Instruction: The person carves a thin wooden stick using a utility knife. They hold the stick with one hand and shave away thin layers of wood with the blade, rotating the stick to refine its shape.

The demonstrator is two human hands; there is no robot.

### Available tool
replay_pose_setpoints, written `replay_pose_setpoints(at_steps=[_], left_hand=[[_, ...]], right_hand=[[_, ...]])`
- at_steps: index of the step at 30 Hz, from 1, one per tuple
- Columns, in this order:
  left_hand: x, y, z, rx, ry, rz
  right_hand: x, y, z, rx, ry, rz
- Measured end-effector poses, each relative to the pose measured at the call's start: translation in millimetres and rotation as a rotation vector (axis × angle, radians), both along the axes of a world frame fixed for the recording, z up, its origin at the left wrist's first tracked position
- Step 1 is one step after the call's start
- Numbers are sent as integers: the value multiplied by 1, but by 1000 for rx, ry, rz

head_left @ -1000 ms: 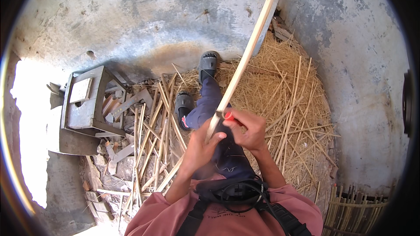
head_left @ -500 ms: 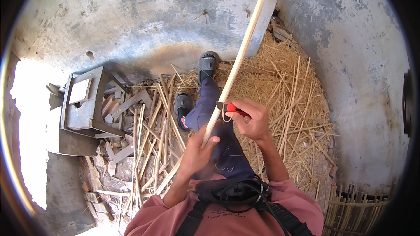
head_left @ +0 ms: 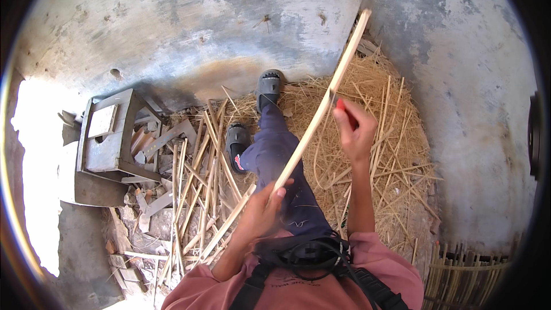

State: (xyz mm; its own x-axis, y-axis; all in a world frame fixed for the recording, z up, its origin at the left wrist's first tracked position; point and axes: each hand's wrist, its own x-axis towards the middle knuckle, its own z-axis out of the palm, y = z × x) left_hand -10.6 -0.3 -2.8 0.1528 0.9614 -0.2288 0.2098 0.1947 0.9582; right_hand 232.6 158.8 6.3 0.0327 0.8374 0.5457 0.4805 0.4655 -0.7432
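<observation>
My left hand (head_left: 263,211) is closed around the lower part of a long, pale wooden stick (head_left: 313,123). The stick slants up and to the right over my legs, its far end in front of the wall. My right hand (head_left: 357,131) grips a red-handled knife (head_left: 340,104), most of whose handle is hidden in my fingers. Its dark blade meets the stick's right side, a little above the middle of its length.
Loose straw and shavings (head_left: 367,97) cover the floor ahead and right. Several long sticks (head_left: 198,189) lie at left, beside a grey wooden box frame (head_left: 109,132). Concrete walls (head_left: 189,28) rise ahead and right. A slatted bamboo piece (head_left: 465,278) stands lower right.
My right hand and the knife have slid up and away along the stick. The stick's far end has tipped right and lower, while my left hand keeps its hold near the bottom.
</observation>
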Motion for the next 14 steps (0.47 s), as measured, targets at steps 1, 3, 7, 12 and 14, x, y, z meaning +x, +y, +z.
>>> replay_pose_setpoints(at_steps=[1, 3, 7, 12, 14], left_hand=[[1, -5, 0, -8, -8, 3], [-1, -11, -4, -6, -2, 13], [-6, -20, -14, 11, 35, -20], [-14, -29, -8, -49, 43, -29], [-17, -30, -14, -35, 28, -26]], right_hand=[[4, 8, 3, 18, 9, 13], [5, 21, 7, 54, 39, 53], [36, 45, -2, -21, 103, -16], [48, 81, 1, 30, 120, -19], [49, 84, 5, -23, 179, -18]])
